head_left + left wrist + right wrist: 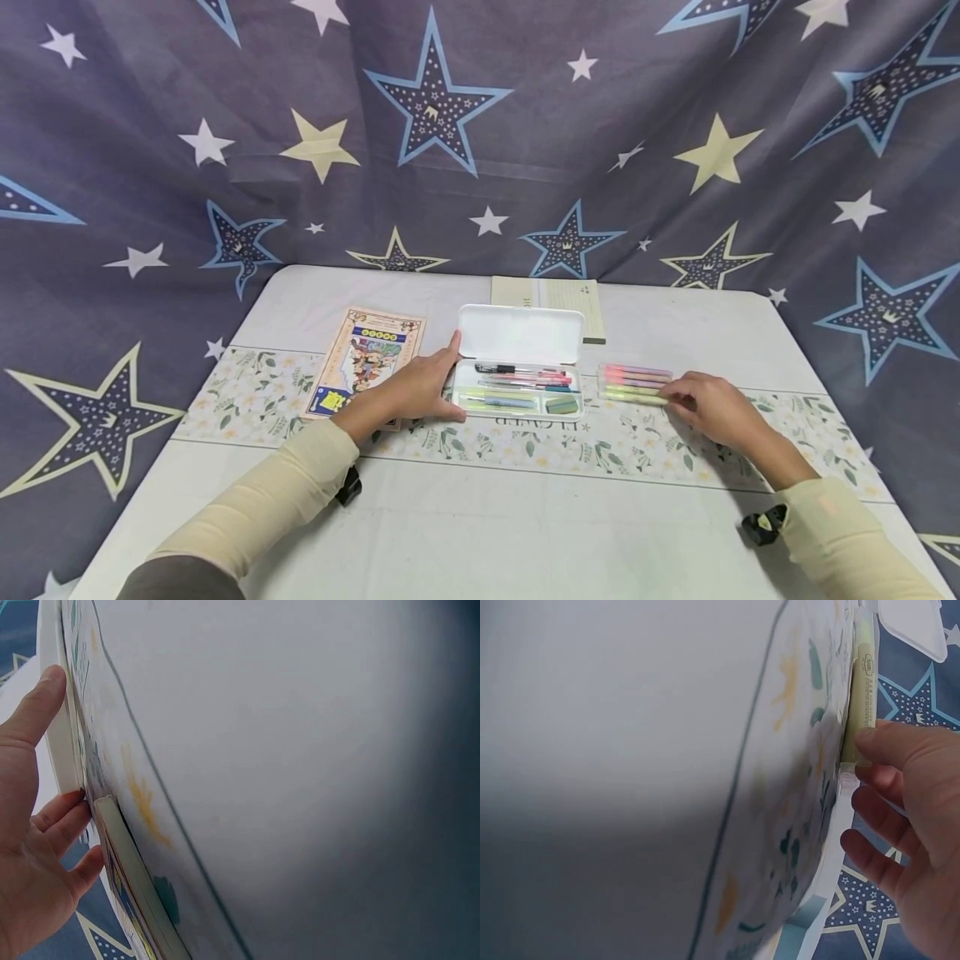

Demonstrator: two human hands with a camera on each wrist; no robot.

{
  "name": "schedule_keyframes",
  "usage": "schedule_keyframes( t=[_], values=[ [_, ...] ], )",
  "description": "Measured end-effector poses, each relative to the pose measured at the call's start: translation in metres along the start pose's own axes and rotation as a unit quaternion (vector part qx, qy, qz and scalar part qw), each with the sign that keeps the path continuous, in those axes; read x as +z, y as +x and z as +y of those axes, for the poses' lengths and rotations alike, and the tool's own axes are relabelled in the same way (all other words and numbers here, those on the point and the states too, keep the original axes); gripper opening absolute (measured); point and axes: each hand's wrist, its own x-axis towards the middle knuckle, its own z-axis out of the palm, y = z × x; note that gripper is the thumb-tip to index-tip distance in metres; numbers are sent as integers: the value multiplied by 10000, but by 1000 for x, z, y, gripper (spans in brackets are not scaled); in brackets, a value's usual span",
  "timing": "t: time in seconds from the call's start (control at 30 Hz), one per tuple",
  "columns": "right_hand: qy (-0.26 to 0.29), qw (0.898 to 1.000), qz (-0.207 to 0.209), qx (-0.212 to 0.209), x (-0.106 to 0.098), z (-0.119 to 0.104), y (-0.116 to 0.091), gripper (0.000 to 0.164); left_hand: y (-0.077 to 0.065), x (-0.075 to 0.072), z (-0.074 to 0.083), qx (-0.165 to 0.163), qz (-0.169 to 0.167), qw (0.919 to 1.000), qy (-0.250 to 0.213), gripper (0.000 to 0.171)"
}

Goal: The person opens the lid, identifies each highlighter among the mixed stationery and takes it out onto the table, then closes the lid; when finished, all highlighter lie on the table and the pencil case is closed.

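Observation:
A white pencil case (521,333) lies with its lid up, holding several pens, a yellow-green item and a small green block. My left hand (422,385) rests against its left side, thumb at the near corner and fingers reaching toward the hinge. In the left wrist view the thumb (46,694) touches the case wall with the fingers spread. To the right lies a clear pack of highlighters (636,377), pink to yellow. My right hand (708,407) pinches its right end, with the thumb on a yellow highlighter (861,690) in the right wrist view.
An illustrated booklet (367,358) lies left of the case, partly under my left forearm. Behind the raised lid is a cream notepad (577,298). A floral band (480,450) crosses the white table cover, and a star-patterned curtain (525,167) hangs behind the table.

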Motion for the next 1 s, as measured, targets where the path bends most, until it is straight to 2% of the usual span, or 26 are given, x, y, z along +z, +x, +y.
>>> schedule_keyframes(
  t=[0.37,0.7,1.0],
  values=[
    [-3,9998,-86,163,6,2,1,13,1,1,-2,10,5,10000,-32,144],
    [-89,9994,111,308,5,2,1,12,0,1,-1,37,22,10000,-13,143],
    [0,9997,92,246,0,-8,10,11,1,1,-2,18,3,10000,-16,143]
  ],
)
